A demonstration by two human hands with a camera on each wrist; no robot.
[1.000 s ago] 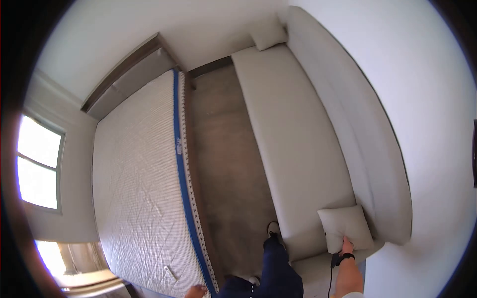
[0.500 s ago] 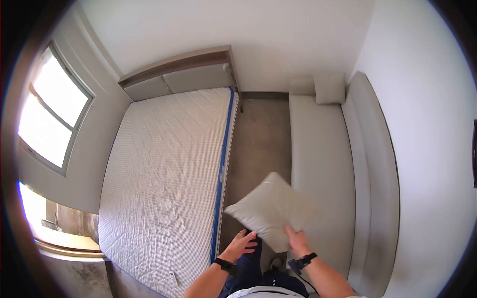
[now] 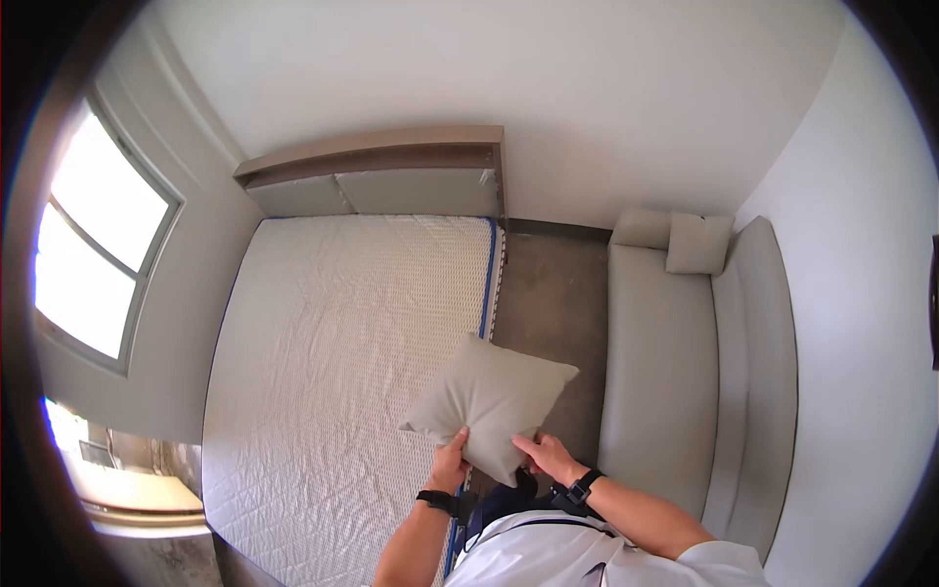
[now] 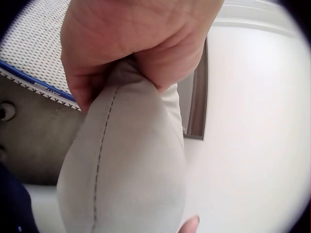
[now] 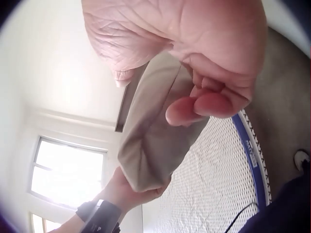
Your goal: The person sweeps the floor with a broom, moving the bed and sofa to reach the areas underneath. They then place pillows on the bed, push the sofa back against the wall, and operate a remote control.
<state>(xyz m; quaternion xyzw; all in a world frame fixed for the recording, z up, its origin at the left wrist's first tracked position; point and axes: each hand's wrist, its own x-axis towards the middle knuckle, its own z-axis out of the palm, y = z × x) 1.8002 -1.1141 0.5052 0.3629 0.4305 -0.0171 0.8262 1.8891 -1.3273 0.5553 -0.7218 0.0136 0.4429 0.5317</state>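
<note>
A light grey cushion (image 3: 494, 396) is held up in front of the body, tilted, over the edge of the mattress (image 3: 323, 323). My left hand (image 3: 450, 464) grips its lower left edge, thumb on the near face; in the left wrist view this hand (image 4: 136, 43) pinches the cushion's fabric (image 4: 131, 160). The right hand (image 3: 550, 458) grips the cushion near its lower right corner, thumb on top. Seen from the right wrist, that hand (image 5: 194, 53) has its fingers curled round the cushion (image 5: 158, 131), partly hiding it.
A grey sofa (image 3: 657, 362) runs along the right wall, with another cushion (image 3: 699, 243) at its far end. Brown floor (image 3: 550, 303) lies between sofa and mattress. The headboard (image 3: 421, 191) stands at the back, a window (image 3: 103, 235) at the left.
The cushion has left the sofa's near end and moved left towards the mattress. My left hand, off it before, now grips it too. The view has turned, bringing the sofa further right.
</note>
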